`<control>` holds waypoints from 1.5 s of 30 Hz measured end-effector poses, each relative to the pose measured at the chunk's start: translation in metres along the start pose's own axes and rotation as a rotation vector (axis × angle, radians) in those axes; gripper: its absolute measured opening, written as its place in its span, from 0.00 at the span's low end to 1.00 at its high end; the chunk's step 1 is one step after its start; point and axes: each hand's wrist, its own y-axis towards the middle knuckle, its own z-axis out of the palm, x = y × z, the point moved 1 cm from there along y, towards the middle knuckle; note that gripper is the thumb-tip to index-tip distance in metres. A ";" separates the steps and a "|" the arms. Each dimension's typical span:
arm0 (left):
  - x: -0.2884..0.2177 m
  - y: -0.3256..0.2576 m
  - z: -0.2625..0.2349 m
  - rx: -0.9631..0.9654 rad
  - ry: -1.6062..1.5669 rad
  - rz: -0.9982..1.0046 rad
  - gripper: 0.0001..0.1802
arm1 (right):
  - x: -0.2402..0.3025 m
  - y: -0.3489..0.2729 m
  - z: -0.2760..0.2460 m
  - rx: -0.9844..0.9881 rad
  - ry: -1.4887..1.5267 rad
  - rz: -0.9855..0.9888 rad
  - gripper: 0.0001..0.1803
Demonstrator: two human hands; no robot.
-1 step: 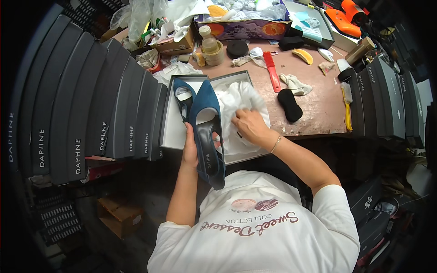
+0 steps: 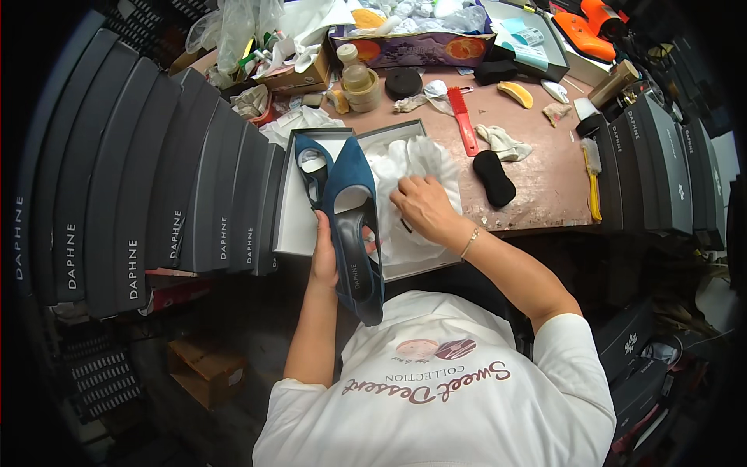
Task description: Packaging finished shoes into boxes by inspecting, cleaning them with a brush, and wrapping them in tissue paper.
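Observation:
My left hand [image 2: 324,253] is closed round a blue pointed slingback shoe [image 2: 354,175], held toe up over an open shoe box [image 2: 290,222]. Just left of its toe is a second blue shoe [image 2: 315,180], partly hidden by the first; I cannot tell whether the same hand holds it. White tissue paper [image 2: 432,163] lies crumpled in the box's right part. My right hand [image 2: 426,208] rests over this paper with its fingers curled and pressed into it. A small dark bit shows under that hand, too little to name.
Grey shoe boxes [image 2: 159,171] stand in a row at left, more [image 2: 657,167] at right. On the table lie a red brush [image 2: 462,123], a black pad [image 2: 493,179], a white cloth [image 2: 504,144] and a yellow-handled brush [image 2: 593,179]. Bottles and filled cartons [image 2: 412,51] line the back.
My right hand has shifted slightly left and up on the tissue paper, whose upper edge now looks more bunched. The left hand and the shoe stay put.

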 end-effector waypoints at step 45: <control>0.034 -0.045 0.090 0.027 0.644 0.332 0.25 | 0.012 -0.092 -0.137 -0.182 1.276 0.422 0.14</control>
